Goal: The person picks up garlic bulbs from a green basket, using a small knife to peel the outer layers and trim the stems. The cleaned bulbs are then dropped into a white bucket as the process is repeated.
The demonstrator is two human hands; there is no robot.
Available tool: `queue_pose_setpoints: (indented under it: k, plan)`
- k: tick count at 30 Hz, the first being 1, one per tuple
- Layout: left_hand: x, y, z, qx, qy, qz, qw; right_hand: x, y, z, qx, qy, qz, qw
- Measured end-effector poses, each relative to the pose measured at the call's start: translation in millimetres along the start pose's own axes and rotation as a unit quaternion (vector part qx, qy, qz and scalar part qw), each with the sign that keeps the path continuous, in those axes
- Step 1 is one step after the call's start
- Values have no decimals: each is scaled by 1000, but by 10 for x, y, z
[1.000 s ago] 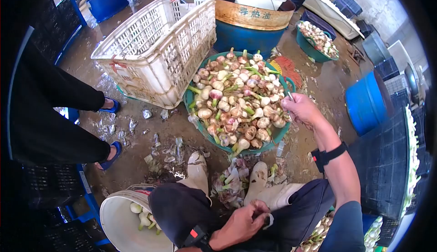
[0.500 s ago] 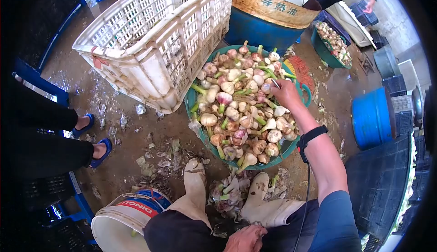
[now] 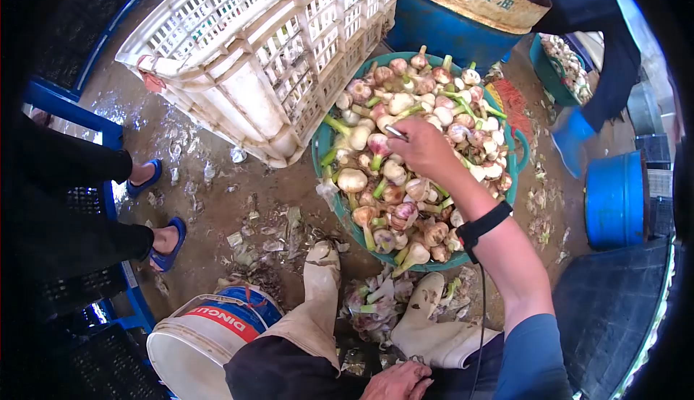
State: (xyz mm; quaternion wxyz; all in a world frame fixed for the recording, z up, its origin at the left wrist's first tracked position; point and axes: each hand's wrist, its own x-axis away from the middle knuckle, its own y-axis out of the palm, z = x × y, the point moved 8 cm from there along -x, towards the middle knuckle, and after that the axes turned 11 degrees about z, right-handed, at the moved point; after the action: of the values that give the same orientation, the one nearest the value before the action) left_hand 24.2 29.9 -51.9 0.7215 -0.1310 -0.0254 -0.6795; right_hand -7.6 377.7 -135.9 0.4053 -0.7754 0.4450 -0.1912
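My right hand (image 3: 423,147) is over the garlic bulbs (image 3: 405,216) heaped in a round green basin (image 3: 522,151). Its fingers are closed on a small knife (image 3: 397,133), of which a short silvery end sticks out past the thumb side. The fingertips are right at the bulbs near the middle of the heap, beside a purple-white bulb (image 3: 378,145) with a green stem. Down at my lap, my left hand (image 3: 396,383) rests on my thigh, its fingers loosely bent and slightly apart, with nothing visible in them.
A white plastic crate (image 3: 267,89) stands against the basin's left side, a blue drum (image 3: 448,28) behind it. A white bucket (image 3: 189,357) is by my left leg. Peelings (image 3: 372,302) lie between my boots. People stand at left and upper right, near another garlic basin (image 3: 543,75).
My right hand has moved left across the heap, from its right side to the middle. The view has shifted, and a person's leg and blue boot have come in at upper right.
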Motion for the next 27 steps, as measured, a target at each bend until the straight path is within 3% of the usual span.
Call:
queue_pose_setpoints:
  k: [5,9,13,16,19,23,24,27]
  plan:
    - [27,17,-59,-24,-13,5,1000,-192,428,-288,122,-68,-2,990]
    - [26,20,-107,-15,-32,2,999,-329,696,-249,234,-66,-54,968]
    - [-43,-17,-66,-3,-54,-15,998,-386,966,-285,308,-135,-19,942]
    - [-15,-18,-82,-14,-47,-25,998,-435,1102,-172,333,-66,-80,937]
    - [15,-57,-73,-13,-55,-12,998,-394,1035,-229,345,-90,-102,929]
    - [92,-67,-58,-9,-18,-1,1000,-231,703,-348,266,-22,-164,950]
    - [118,-42,-72,-16,-17,-10,1000,-191,626,-390,271,-72,-105,954]
    - [210,87,-224,-58,10,-50,997,79,228,-456,240,-53,-92,965]
